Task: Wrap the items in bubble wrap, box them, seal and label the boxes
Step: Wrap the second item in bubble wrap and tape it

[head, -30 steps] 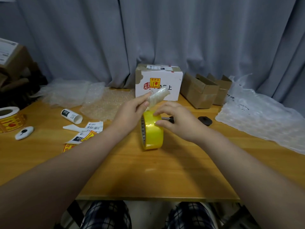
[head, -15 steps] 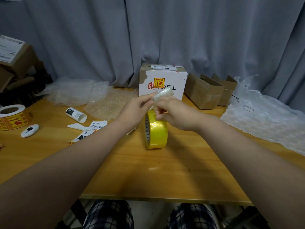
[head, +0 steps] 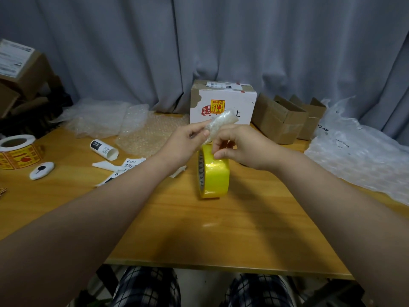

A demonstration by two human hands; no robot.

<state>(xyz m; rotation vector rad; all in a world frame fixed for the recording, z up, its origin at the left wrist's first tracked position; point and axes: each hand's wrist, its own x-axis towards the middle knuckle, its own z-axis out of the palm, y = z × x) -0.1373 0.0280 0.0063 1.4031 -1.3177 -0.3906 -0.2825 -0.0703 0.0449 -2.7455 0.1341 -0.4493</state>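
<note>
Now left grip (head: 184,141) pinches the bubble-wrapped item (head: 221,121), long axis tilting up-right. Its lower end sits pinched in the right grip (head: 244,147), directly above the tape roll (head: 214,176).

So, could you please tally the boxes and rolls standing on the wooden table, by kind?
White cardboard box with a fragile sticker: 1
Open brown cardboard boxes: 2
Yellow roll of packing tape: 1
Roll of yellow-and-red warning stickers: 1
Total: 5
</note>
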